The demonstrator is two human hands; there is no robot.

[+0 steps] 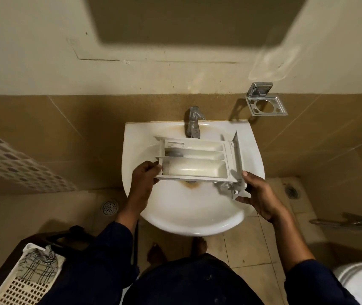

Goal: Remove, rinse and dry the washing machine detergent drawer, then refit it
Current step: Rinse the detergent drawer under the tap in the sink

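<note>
Tan tiles and cream paint back a white wash basin, seen from straight above. Much is cut off. A white toilet shows only as a curve in the lower right corner. A cream slotted basket holding a checked cloth runs off the lower left. A chrome fitting on the right wall is too blurred to name.

The basin's drain is mostly hidden under the detergent drawer, and only a rusty stain around it shows. You hold that drawer roughly level over the bowl, just below the chrome faucet. Its three compartments face up and its front panel is to your right.

Your left hand grips the drawer's back corner, with the fingers curled round the edge and their tips hidden behind the plastic. Your right hand clasps the near end of the front panel between thumb and fingers, which the panel partly hides.

A chrome tumbler holder hangs on the wall to the right of the faucet. A round floor drain sits left of the basin.
</note>
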